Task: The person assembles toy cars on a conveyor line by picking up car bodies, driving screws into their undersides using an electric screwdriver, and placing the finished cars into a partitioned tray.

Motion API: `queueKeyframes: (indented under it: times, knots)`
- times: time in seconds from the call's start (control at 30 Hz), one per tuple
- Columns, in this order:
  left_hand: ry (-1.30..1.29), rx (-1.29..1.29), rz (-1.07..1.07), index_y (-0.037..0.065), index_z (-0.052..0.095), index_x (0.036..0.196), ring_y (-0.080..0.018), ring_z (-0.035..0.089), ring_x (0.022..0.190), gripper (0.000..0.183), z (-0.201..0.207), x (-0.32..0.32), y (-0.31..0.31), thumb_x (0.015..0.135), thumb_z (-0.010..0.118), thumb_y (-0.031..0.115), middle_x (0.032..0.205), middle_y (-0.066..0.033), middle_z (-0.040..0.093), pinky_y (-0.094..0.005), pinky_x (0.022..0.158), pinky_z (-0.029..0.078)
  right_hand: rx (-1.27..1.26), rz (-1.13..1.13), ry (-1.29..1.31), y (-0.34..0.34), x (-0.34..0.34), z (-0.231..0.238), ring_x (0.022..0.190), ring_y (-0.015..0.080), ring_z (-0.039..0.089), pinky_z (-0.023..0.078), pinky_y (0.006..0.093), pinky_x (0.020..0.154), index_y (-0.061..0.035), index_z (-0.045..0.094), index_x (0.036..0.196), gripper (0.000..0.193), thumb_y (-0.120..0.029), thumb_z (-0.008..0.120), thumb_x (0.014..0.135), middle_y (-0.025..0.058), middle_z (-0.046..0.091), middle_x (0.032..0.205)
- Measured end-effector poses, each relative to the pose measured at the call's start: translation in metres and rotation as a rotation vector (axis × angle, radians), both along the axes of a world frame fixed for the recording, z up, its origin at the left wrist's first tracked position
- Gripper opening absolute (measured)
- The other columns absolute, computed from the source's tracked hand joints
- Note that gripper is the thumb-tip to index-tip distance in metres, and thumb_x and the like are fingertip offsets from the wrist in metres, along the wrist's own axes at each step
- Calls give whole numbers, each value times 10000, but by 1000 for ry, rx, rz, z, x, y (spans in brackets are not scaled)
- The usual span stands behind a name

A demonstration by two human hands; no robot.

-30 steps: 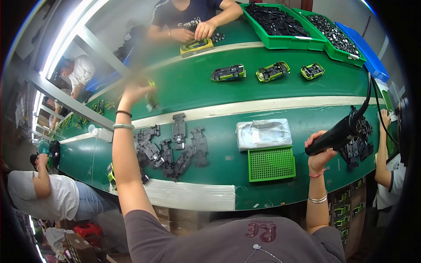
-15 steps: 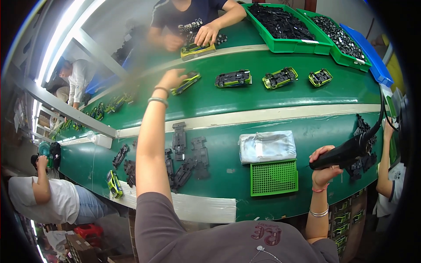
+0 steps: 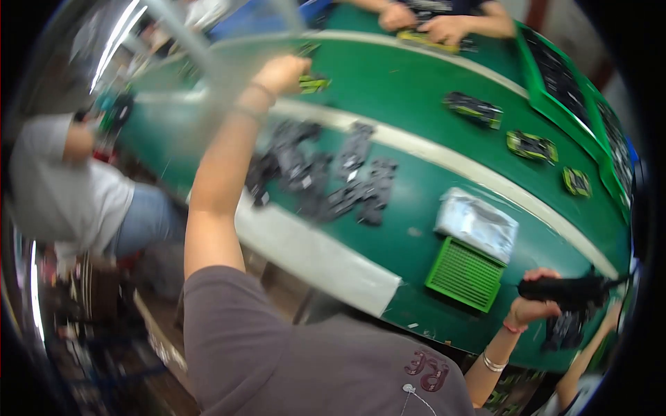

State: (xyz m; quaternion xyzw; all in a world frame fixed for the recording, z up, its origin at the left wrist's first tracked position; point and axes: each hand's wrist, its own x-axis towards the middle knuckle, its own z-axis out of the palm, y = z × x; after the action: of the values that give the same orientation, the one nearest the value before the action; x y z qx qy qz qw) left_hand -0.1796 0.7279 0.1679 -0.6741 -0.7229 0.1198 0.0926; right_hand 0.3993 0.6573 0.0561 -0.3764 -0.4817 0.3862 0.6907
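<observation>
My right hand (image 3: 533, 304) is wrapped round a black, corded powered screwdriver (image 3: 570, 292) at the right of the bench. Its tip points left, near a green perforated tray. At the upper left, my left arm reaches over the belt. My left hand (image 3: 283, 75) is beside a yellow-green toy car (image 3: 313, 84), and another yellow-green piece (image 3: 307, 49) shows just past its fingers. Blur hides whether those fingers grip either one. Several black toy-car chassis (image 3: 355, 149) lie on the bench, right of my left forearm.
A silvery wrapped packet (image 3: 477, 223) touches the green perforated tray (image 3: 466, 274). Three toy cars (image 3: 532, 147) sit on the belt at right. Across it, a person's hands (image 3: 444, 29) work on a yellow piece. Green bins (image 3: 565, 114) stand far right; a white strip (image 3: 316, 260) lies along the near edge.
The view has swung left and tilted, so the bench things appear shifted right. My left hand remains over the belt near yellow-green cars. The screwdriver stays in my right hand.
</observation>
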Motion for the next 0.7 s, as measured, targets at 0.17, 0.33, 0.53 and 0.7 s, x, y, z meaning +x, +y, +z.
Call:
queueKeyframes:
  times: [0.17,0.33,0.53,0.7]
  knots:
    - [-919,152,292,73,494,1161,-124,558,802,401,32,-15,-200,800,654,143,900,-73,585,-260,647,467,-7,10,-104,-1,21,16,677,219,479,424,334,678,30,490,897,981,-887,333,586,115,497,742]
    - [-853,401,513,64,497,1148,-97,549,740,382,-28,-48,-451,811,645,167,833,-27,602,-222,644,427,-26,59,-128,1,4,8,697,232,469,416,356,694,32,495,902,972,-878,357,591,117,496,764]
    - [-1067,472,1653,102,510,877,-151,433,459,292,-164,-41,-539,746,687,293,622,-34,466,-366,334,383,14,34,-149,-2,10,12,706,220,458,416,345,684,24,488,905,961,-873,388,576,106,485,761]
    - [-276,394,1441,19,625,912,-386,585,903,416,-304,-86,-566,695,667,372,969,-216,613,-449,766,476,36,-46,-117,-6,16,6,673,194,471,417,308,645,0,492,906,936,-873,370,593,94,492,737]
